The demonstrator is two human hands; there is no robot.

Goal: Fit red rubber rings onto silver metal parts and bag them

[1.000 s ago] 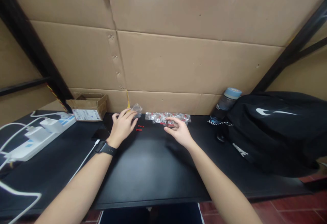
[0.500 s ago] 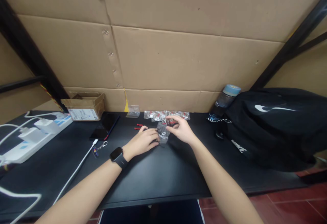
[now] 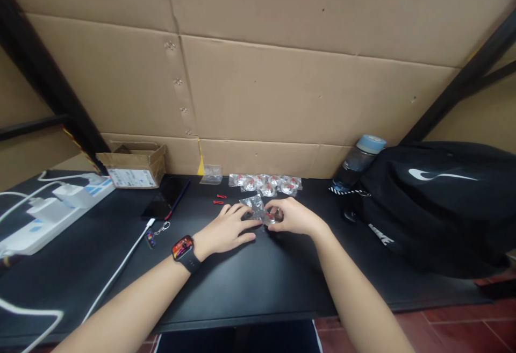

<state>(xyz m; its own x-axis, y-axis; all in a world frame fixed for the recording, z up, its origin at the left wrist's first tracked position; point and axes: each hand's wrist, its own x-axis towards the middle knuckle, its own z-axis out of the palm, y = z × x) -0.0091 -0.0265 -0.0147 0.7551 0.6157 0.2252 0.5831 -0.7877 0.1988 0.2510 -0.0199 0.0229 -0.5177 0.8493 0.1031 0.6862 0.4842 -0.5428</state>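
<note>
A small clear plastic bag [image 3: 253, 203] lies on the black desk between my hands. My left hand [image 3: 229, 228], with a black watch on its wrist, rests palm down, its fingers stretched and apart, the fingertips touching the bag's left side. At the bag's right end, my right hand [image 3: 296, 216] pinches a small round item with a red part [image 3: 275, 216]. Fingers cover some of that item, and I cannot tell how far it sits inside the bag. Two red loops [image 3: 218, 202] lie to the left. Behind the hands are several bagged round items with red parts [image 3: 266, 189].
A clear plastic piece [image 3: 212, 174] lies by the cardboard wall. On the left are an open carton [image 3: 137, 167], a phone [image 3: 167, 198], a keychain [image 3: 150, 238], a cable [image 3: 116, 272] and a power strip [image 3: 60, 218]. A bottle [image 3: 357, 162] and a black bag [image 3: 439, 208] bound the right.
My right hand has come down and toward me with the round item, now low at the bag's right end. The left fingers have spread, and the bag has turned.
</note>
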